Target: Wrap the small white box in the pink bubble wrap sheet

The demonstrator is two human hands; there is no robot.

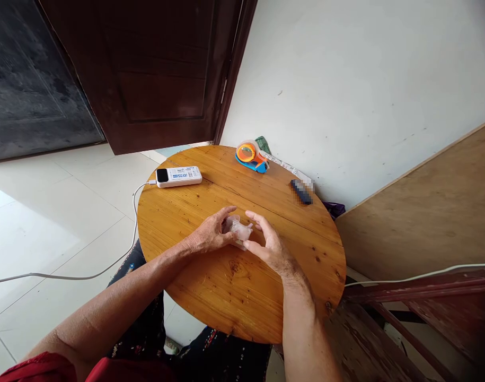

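A small crumpled bundle of translucent white plastic film lies on the round wooden table, between my hands. On its left, my left hand curves round it with thumb and forefinger apart. The left thumb touches the front of the film, and the other left fingers are partly hidden. My right hand is at the other side, its fingers spread and its thumb tip by the bundle's near right edge. What the film contains, if anything, cannot be made out.
A white power bank with a plugged-in cable sits at the table's left. Toward the back stand an orange and blue tape dispenser and a blurred dark object. A white wall and a wooden panel border the right.
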